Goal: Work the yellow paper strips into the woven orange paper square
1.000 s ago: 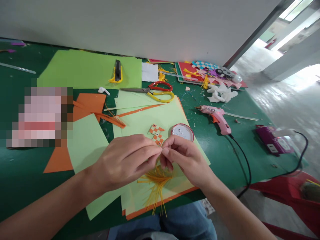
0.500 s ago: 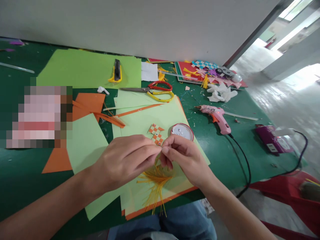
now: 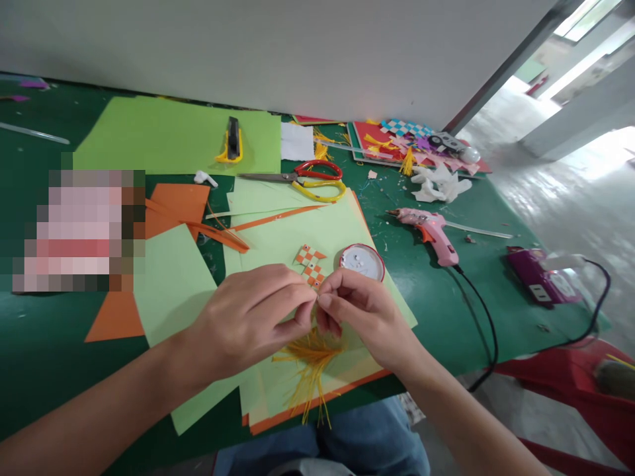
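Observation:
My left hand (image 3: 248,320) and my right hand (image 3: 364,314) meet fingertip to fingertip over a stack of light green paper sheets (image 3: 317,231) near the table's front edge. Both pinch something tiny between thumb and fingers; I cannot make out what it is. Just below the fingers lies a bundle of thin yellow strands (image 3: 310,363). Right behind the fingertips lies a small orange-and-white woven paper piece (image 3: 310,263), and beside it a round red-rimmed lid (image 3: 362,262).
On the green table (image 3: 44,344) lie red-and-yellow scissors (image 3: 310,180), a yellow utility knife (image 3: 231,141), a pink glue gun (image 3: 429,230) with a black cord, orange paper (image 3: 176,205), a large green sheet (image 3: 173,135), a purple power strip (image 3: 540,281) and craft scraps (image 3: 414,145). A red stool (image 3: 570,390) stands at right.
The fingertips of both hands have shifted slightly and closed a little tighter at the pinch. Nothing else on the table has moved.

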The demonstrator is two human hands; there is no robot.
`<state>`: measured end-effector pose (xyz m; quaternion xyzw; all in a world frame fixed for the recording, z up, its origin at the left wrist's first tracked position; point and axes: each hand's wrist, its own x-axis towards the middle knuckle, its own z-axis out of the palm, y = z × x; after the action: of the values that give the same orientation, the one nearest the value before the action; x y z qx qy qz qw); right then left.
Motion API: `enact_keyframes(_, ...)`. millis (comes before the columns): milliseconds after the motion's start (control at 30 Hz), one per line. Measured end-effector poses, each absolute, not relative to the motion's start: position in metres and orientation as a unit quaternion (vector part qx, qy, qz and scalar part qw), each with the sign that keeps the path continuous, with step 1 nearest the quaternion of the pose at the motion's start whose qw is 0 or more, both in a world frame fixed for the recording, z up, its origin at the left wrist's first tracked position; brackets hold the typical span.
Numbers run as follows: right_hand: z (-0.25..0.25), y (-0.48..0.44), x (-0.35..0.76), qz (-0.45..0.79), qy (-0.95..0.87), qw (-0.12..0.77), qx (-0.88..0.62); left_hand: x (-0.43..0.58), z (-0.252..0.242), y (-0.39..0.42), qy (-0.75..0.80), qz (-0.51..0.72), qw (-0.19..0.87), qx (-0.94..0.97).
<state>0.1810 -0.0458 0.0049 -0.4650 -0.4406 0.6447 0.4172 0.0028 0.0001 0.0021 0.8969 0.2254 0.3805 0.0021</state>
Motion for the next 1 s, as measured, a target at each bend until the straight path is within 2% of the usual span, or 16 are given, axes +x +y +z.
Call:
enact_keyframes(333,0.0017,-0.0434,0.1832,0.694,-0.392,0.428,-0.425,0.001,0.0039,0.0034,0.204,0.385,0.039,0.899)
enact_keyframes(1000,0.0031,-0.0447,0.1808,0.612,-0.461,0.427,-0.48,-0.0005,0.0004,0.0023,0.215,0.349,0.004,0.912)
